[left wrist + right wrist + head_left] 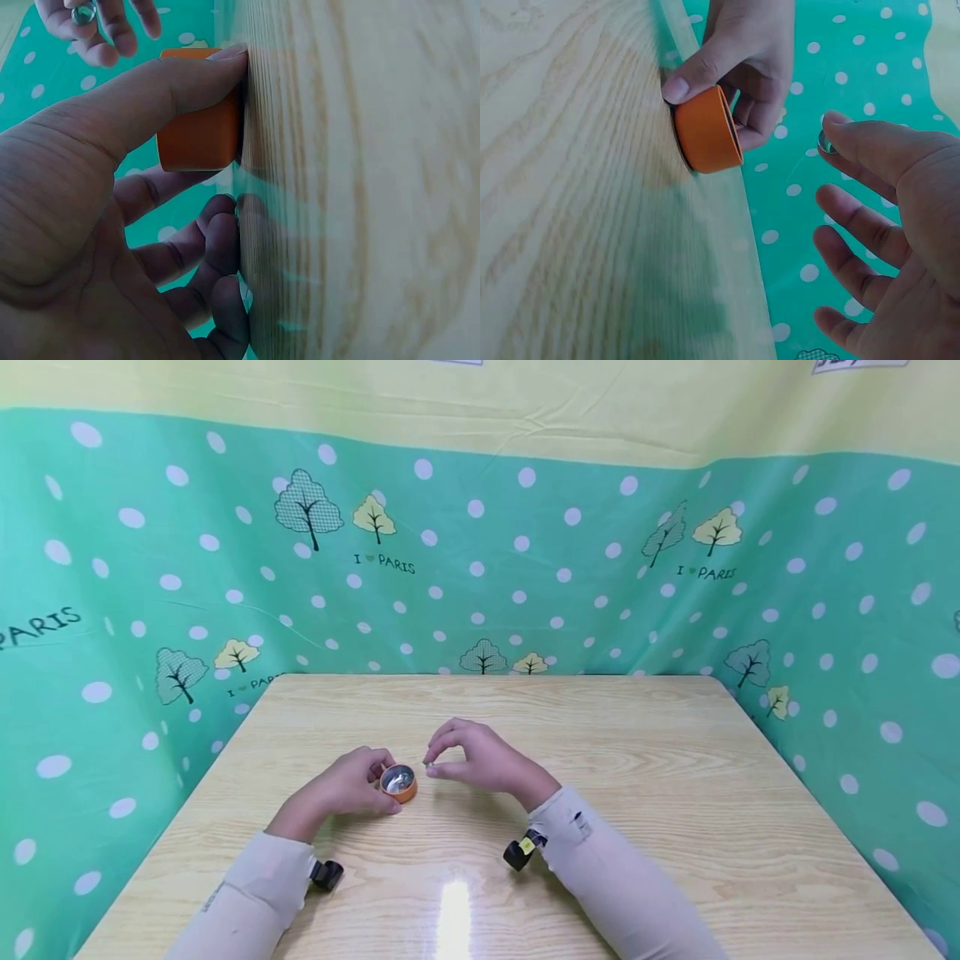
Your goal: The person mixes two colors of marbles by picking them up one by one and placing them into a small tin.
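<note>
Pinching a half-hidden ring [823, 142], right fingers [864, 175] nearly meet; left fingers [146, 193] clasp orange cup [705, 135].

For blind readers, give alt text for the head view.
In the grip of a left hand, an orange container rests on a wooden table; the right hand pinches a tiny ring nearby. Behind hangs dotted green fabric.

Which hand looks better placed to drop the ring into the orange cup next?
Probably the right hand: it pinches the ring near the cup, while the left hand holds the cup itself.
</note>
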The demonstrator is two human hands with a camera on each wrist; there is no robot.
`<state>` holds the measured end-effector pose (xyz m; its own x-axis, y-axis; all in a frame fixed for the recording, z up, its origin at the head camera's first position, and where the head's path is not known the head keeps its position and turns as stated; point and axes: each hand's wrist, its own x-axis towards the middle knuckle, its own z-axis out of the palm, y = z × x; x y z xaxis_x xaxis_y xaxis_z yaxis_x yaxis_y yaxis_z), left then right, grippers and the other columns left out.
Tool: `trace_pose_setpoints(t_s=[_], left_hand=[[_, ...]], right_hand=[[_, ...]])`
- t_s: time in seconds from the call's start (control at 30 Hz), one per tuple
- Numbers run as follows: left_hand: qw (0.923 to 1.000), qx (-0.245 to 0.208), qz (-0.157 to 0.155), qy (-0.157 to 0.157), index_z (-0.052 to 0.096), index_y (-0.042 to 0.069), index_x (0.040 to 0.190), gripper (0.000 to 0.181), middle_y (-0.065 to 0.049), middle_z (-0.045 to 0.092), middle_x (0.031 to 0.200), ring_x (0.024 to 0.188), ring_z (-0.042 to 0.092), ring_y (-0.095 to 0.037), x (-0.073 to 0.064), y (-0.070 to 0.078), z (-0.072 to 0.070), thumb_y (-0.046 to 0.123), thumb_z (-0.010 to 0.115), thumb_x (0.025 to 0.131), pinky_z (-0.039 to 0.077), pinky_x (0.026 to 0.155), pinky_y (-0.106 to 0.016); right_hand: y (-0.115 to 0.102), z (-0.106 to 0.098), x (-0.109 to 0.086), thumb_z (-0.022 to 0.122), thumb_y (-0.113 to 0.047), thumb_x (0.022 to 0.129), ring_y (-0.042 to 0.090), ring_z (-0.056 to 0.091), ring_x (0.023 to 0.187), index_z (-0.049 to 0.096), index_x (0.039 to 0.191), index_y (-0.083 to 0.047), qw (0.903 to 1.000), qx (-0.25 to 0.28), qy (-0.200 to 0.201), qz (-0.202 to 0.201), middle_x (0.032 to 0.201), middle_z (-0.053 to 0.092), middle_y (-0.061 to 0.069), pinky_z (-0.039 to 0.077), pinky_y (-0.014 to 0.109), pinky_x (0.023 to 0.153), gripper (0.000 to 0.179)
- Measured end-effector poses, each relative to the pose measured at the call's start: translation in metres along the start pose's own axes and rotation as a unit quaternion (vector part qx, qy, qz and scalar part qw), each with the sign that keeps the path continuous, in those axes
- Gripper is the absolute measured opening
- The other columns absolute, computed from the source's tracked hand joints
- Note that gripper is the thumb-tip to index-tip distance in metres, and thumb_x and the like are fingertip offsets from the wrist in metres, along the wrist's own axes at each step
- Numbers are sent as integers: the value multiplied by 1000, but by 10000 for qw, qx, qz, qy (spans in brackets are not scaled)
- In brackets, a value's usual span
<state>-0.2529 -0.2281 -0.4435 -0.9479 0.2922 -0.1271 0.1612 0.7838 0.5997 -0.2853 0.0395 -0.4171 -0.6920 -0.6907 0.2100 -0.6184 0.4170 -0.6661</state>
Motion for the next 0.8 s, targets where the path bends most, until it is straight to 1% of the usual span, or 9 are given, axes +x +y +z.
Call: trace_pose_setpoints(t_s=[0.13, 0.27, 0.5, 0.7, 0.8], left_hand=[[10000, 24, 60, -8, 66, 17, 102, 49, -5, 62, 100, 91, 55, -22, 0, 1, -1, 30, 99, 67, 47, 77, -37], [9999, 15, 104, -84, 68, 20, 103, 49, -5, 62, 100, 90, 55, -22, 0, 2, -1, 30, 99, 67, 46, 77, -37], [9982, -198, 367, -420, 72, 26, 107, 49, -4, 62, 98, 90, 53, -23, -2, 6, 0, 32, 99, 66, 41, 78, -39], [9974, -276, 418, -525, 74, 27, 110, 50, -4, 60, 97, 89, 50, -23, -3, 11, 1, 30, 99, 67, 38, 77, -39], [9972, -274, 421, -562, 75, 29, 111, 50, -2, 64, 100, 92, 51, -24, -3, 12, 0, 30, 99, 67, 39, 79, -39]], right_hand=[[-2, 3, 2, 78, -35, 94, 8, 59, 113, 78, 101, -30, 10000, 7, -63, 33, 117, 64, -12, 49, 47, 106, 9], [-5, 4, 2, 78, -33, 94, 9, 59, 114, 78, 102, -29, 10000, -6, -80, 4, 117, 64, -11, 50, 48, 106, 8], [-2, 10, 1, 79, -30, 93, 10, 60, 113, 79, 101, -27, 10000, -24, 43, 53, 118, 65, -9, 50, 47, 105, 9], [-3, 18, 0, 80, -30, 92, 11, 60, 114, 79, 102, -26, 9999, -111, -42, 114, 118, 64, -8, 49, 42, 105, 10], [-4, 21, -1, 80, -29, 92, 11, 60, 114, 79, 102, -26, 9998, -114, -67, 174, 118, 64, -9, 49, 39, 104, 10]])
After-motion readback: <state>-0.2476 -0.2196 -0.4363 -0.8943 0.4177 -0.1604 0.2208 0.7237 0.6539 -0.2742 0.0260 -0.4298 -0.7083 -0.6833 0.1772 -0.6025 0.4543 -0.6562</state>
